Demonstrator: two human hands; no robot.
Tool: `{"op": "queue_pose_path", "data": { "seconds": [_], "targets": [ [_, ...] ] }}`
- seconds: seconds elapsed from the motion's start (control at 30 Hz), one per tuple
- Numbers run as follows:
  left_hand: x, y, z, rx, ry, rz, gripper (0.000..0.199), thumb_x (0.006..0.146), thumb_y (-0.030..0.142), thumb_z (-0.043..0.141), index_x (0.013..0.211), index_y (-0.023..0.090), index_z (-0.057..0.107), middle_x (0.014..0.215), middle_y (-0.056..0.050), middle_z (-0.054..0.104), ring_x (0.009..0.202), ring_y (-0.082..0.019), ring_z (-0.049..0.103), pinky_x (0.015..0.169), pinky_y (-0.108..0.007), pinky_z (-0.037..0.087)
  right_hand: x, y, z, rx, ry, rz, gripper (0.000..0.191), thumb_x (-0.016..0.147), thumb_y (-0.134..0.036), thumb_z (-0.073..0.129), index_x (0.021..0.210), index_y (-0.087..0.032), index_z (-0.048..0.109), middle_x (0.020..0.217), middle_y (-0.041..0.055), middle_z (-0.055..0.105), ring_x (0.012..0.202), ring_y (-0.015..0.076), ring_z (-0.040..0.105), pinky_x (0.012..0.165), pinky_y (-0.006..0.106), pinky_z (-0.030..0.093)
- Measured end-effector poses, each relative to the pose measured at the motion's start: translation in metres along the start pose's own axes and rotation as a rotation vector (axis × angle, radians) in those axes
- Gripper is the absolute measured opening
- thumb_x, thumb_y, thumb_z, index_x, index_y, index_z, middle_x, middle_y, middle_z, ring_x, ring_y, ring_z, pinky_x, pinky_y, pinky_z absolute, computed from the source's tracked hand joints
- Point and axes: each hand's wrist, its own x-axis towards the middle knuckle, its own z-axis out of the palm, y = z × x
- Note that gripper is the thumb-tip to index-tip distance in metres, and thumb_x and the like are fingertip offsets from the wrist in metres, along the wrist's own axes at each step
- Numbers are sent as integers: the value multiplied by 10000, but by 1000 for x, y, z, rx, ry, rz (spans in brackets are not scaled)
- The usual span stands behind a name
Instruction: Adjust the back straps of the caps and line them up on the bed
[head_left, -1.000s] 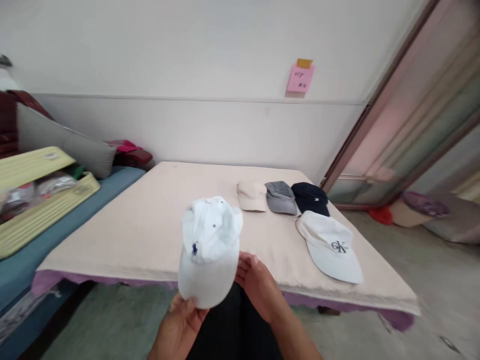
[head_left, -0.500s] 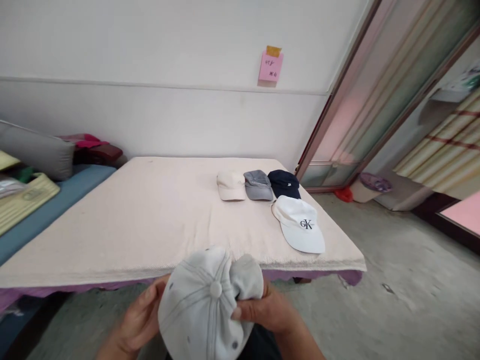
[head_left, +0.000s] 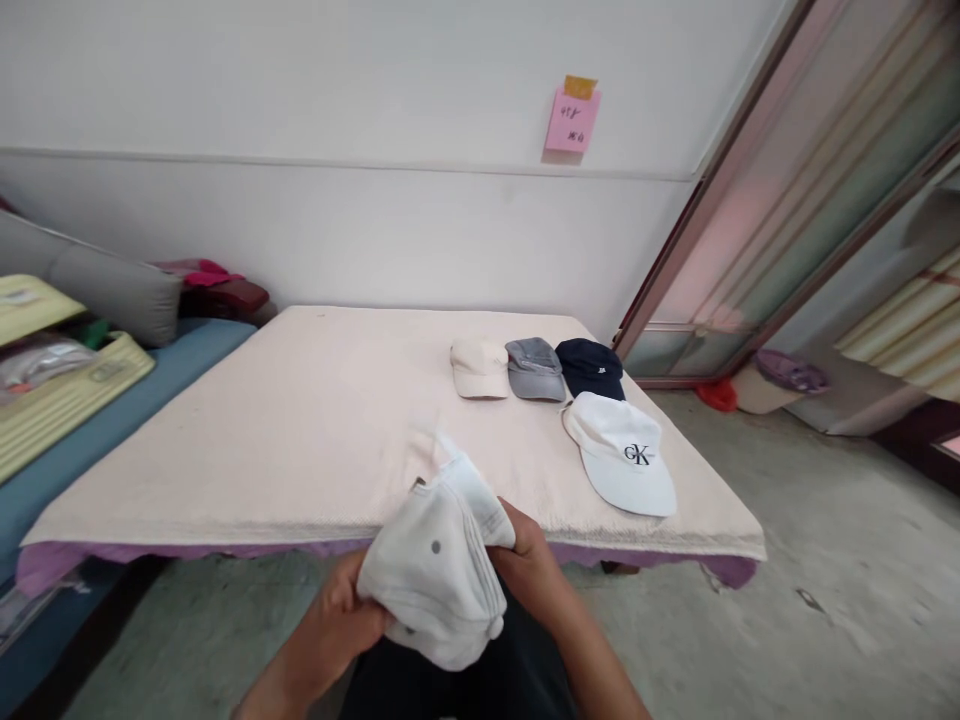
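A pale grey-white baseball cap is held between both hands, just in front of the table's near edge. My left hand is closed on its left side, thumb on the fabric. On the other side my right hand grips the rim, its fingers partly hidden by the cap. The back strap points up and away from me. On the table lie a cream cap, a grey cap and a navy cap side by side. Nearer, at the right, lies a white cap with black letters.
A table with a cream cover stands before me against a white wall. To the left are a grey cushion and an open yellow case on a blue surface. A bin stands on the floor at right.
The held cap has been turned over, its top button now toward me and its strap pointing away. Both hands have shifted their hold; the left now grips the cap. The view has swung slightly left.
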Motion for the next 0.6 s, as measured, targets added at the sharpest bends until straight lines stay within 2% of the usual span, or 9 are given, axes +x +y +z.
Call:
{"op": "queue_pose_path", "data": {
  "seconds": [0.13, 0.2, 0.27, 0.37, 0.43, 0.53, 0.6],
  "targets": [
    [-4, -4, 15, -105, -257, -16, 511, 569, 305, 802, 1052, 168, 711, 923, -108, 733, 906, -339, 641, 774, -390, 500, -8, -9, -10, 135, -138, 135, 245, 694, -72, 569, 892, -181, 663, 892, 6, 668, 868, 203, 576, 782, 307, 459],
    [-4, -1, 24, -121, -309, -56, 567, 585, 374, 804, 1104, 181, 688, 963, -114, 730, 943, -339, 638, 782, -382, 498, -12, -18, -16, 232, -205, 181, 258, 670, -89, 600, 903, -179, 667, 894, 6, 672, 859, 205, 579, 771, 301, 450],
    [-6, 2, 32, -94, -327, -114, 546, 585, 349, 817, 1087, 174, 695, 930, -112, 737, 882, -322, 657, 731, -361, 509, -16, -27, -20, 366, -252, 209, 298, 672, -177, 663, 969, -178, 669, 909, 23, 675, 867, 220, 587, 767, 308, 445],
    [-13, 8, 40, -85, -230, -119, 488, 596, 267, 815, 1060, 165, 702, 874, -89, 744, 787, -284, 666, 676, -337, 516, -23, -37, -22, 586, -299, 195, 488, 688, -405, 708, 1103, -159, 642, 984, 85, 668, 920, 265, 591, 821, 363, 437],
    [-19, 11, 42, -72, -116, -79, 481, 564, 187, 815, 1033, 196, 709, 858, -53, 747, 759, -266, 656, 653, -319, 513, -27, -40, -22, 664, -277, 199, 496, 717, -467, 693, 1096, -149, 650, 973, 105, 670, 890, 259, 601, 798, 362, 444],
    [-25, 14, 41, -33, -22, -64, 511, 461, 87, 808, 945, 229, 727, 841, -31, 750, 768, -293, 650, 610, -314, 508, -31, -42, -21, 743, -104, 243, 300, 736, -349, 721, 982, -181, 680, 826, 51, 673, 720, 178, 594, 671, 280, 439],
    [-25, 17, 38, -118, 4, -80, 501, 428, 162, 833, 914, 225, 730, 840, -53, 748, 846, -343, 650, 616, -334, 519, -33, -43, -22, 797, 26, 233, 211, 708, -268, 745, 897, -203, 680, 743, 9, 642, 642, 140, 553, 626, 250, 416]
  ]
}}
